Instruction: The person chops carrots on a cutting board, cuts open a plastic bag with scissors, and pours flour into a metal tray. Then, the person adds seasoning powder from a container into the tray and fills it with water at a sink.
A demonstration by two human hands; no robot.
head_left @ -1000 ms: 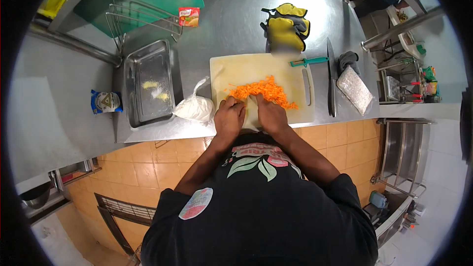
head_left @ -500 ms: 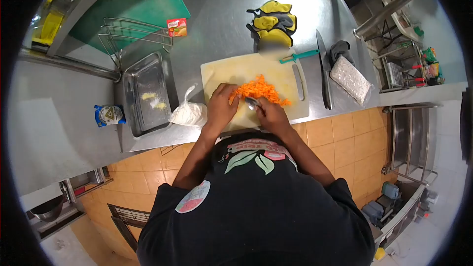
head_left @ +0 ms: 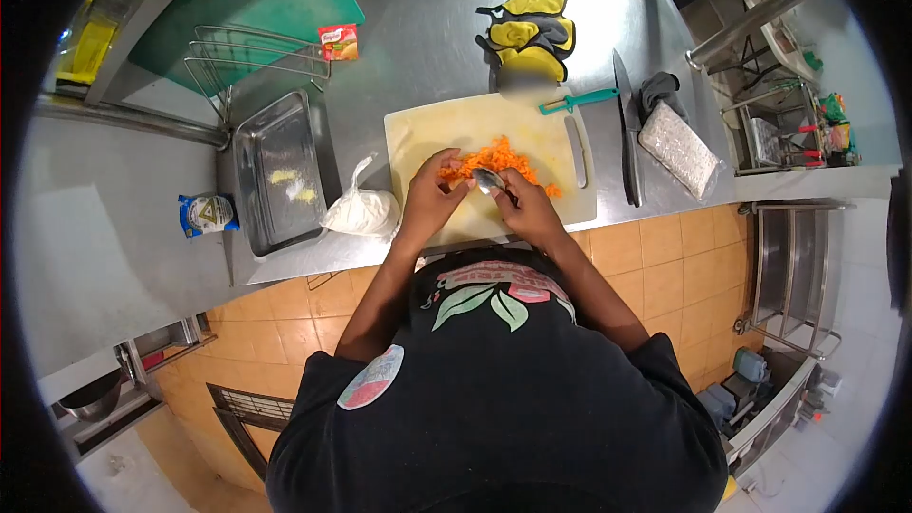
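Observation:
Chopped orange carrot (head_left: 502, 154) lies heaped on the cream cutting board (head_left: 418, 133). At the heap's left edge is my left hand (head_left: 432, 201), its fingers curved and the thumb apart from them, with nothing visible in its grasp. My right hand (head_left: 532, 214) grips a metal spoon (head_left: 488, 180), whose bowl points up and left at the near side of the carrot. Part of the handle is hidden by my fingers. A tied plastic bag of white powder (head_left: 363, 212) stands beside my left wrist, partly over the board's left edge.
A peeler with a teal handle (head_left: 591, 100) touches the board's top right. Right of it lie a large knife (head_left: 628, 128) and a clear packet (head_left: 678, 150). Yellow-and-black gloves (head_left: 532, 35) lie behind. A metal tray (head_left: 249, 185) with yellowish bits and a wire rack (head_left: 252, 55) are left.
My left thumb has spread away from its fingers, and that hand has risen slightly along the carrot. My right hand and the spoon have moved a little away from my body, up the board.

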